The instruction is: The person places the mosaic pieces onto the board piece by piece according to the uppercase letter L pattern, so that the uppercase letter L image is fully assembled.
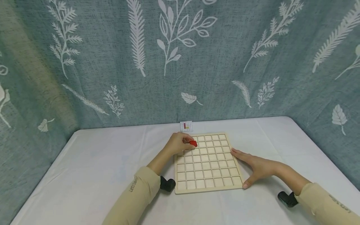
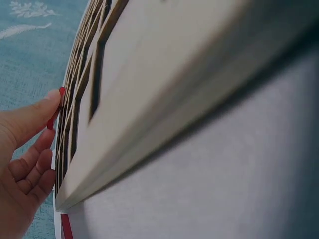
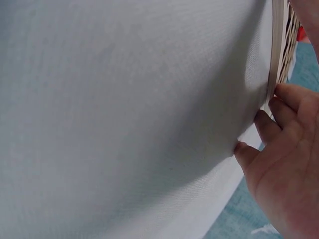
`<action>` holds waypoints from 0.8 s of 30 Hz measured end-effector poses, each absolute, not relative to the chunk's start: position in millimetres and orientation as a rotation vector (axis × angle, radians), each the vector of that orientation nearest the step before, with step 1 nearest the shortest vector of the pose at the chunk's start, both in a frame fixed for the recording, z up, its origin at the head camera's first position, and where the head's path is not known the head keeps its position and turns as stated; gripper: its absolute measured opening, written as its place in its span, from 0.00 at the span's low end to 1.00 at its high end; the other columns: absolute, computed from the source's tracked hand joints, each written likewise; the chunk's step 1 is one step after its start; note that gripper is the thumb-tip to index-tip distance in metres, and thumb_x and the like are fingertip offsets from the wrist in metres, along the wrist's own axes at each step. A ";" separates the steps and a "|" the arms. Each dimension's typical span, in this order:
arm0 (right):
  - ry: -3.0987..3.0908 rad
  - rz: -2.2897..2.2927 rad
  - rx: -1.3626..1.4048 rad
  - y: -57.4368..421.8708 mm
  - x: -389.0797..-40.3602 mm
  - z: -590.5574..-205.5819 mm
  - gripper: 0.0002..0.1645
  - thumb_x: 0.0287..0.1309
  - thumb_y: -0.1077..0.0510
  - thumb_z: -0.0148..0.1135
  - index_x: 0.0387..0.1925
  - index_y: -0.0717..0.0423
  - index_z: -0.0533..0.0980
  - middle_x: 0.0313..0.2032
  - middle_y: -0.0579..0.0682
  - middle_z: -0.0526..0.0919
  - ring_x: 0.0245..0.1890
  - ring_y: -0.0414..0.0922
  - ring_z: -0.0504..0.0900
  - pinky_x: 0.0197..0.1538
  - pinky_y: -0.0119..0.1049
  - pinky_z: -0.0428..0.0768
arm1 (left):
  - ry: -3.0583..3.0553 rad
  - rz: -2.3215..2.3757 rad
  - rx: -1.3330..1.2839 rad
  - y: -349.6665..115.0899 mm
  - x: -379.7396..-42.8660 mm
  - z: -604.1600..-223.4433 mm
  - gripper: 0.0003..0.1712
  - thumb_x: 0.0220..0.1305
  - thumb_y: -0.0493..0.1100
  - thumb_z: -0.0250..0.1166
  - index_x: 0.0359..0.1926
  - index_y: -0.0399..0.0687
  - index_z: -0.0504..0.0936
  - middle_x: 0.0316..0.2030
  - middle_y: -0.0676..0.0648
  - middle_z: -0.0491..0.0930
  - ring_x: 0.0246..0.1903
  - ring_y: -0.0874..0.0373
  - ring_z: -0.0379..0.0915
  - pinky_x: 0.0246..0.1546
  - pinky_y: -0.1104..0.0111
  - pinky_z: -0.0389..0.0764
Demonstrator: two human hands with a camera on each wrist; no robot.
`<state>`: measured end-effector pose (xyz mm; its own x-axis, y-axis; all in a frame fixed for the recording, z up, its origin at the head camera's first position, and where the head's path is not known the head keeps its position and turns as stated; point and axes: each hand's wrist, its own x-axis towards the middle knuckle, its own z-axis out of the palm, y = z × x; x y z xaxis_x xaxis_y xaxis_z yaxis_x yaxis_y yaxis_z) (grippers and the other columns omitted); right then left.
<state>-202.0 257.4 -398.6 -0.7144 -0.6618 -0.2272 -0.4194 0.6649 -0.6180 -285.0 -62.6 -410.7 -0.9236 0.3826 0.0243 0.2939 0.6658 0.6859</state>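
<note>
A square wooden grid board (image 1: 208,189) lies flat on the white table. Over its far left cells my left hand (image 1: 179,142) pinches a small red tile (image 1: 193,143) between thumb and fingers. The left wrist view shows the red tile (image 2: 51,122) edge-on by the grid, with the left hand (image 2: 27,149) at the board's side. My right hand (image 1: 258,167) touches the board's right edge, thumb near the front corner and fingers extended farther back. In the right wrist view the right hand's fingertips (image 3: 281,92) meet the board's rim and the cloth.
A small card (image 1: 186,126) with a grid and coloured blocks lies behind the board on the white table (image 1: 112,162). Black devices are at the left wrist (image 1: 167,185) and right wrist (image 1: 287,199). A teal leaf-patterned curtain (image 1: 157,93) surrounds the table's back and sides.
</note>
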 end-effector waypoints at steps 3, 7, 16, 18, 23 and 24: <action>2.443 -0.758 -0.841 257.3 -202.2 -398.9 0.72 0.32 0.41 0.75 0.70 0.65 0.43 0.70 0.64 0.40 0.67 0.67 0.41 0.62 0.65 0.45 | 2.754 1.089 0.573 -62.3 -285.6 -410.3 0.17 0.49 0.46 0.72 0.42 0.47 0.84 0.34 0.50 0.80 0.34 0.58 0.73 0.34 0.68 0.75; 2.440 -0.764 -0.844 257.3 -202.3 -399.4 0.72 0.32 0.41 0.75 0.70 0.65 0.42 0.70 0.64 0.40 0.67 0.67 0.40 0.62 0.65 0.44 | 2.738 1.048 0.609 -61.7 -285.7 -408.9 0.17 0.50 0.45 0.71 0.43 0.47 0.84 0.36 0.49 0.80 0.35 0.58 0.73 0.35 0.67 0.75; 2.442 -0.757 -0.825 257.2 -202.2 -400.2 0.73 0.31 0.40 0.74 0.70 0.64 0.42 0.70 0.63 0.39 0.68 0.65 0.40 0.63 0.63 0.42 | 2.741 1.005 0.640 -57.9 -285.3 -406.1 0.16 0.51 0.44 0.71 0.42 0.46 0.84 0.36 0.48 0.80 0.35 0.57 0.74 0.36 0.67 0.75; 2.445 -0.756 -0.824 257.3 -202.3 -400.6 0.73 0.31 0.40 0.74 0.70 0.64 0.42 0.70 0.63 0.40 0.68 0.65 0.40 0.63 0.63 0.42 | 2.745 1.004 0.647 -57.0 -285.7 -406.8 0.16 0.51 0.44 0.71 0.42 0.46 0.84 0.36 0.48 0.81 0.35 0.56 0.74 0.36 0.67 0.76; 2.454 -0.747 -0.819 258.0 -202.9 -401.5 0.73 0.30 0.40 0.75 0.70 0.64 0.42 0.70 0.63 0.40 0.68 0.65 0.40 0.64 0.63 0.42 | 2.736 1.016 0.617 -54.5 -286.4 -408.0 0.17 0.51 0.44 0.71 0.43 0.45 0.84 0.39 0.48 0.82 0.36 0.56 0.76 0.36 0.68 0.77; 2.455 -0.747 -0.815 258.1 -203.1 -401.7 0.73 0.30 0.40 0.75 0.70 0.64 0.42 0.70 0.62 0.40 0.68 0.64 0.40 0.64 0.63 0.42 | 2.731 1.020 0.603 -54.0 -286.7 -408.0 0.17 0.51 0.44 0.71 0.43 0.45 0.84 0.39 0.48 0.82 0.37 0.56 0.76 0.36 0.68 0.77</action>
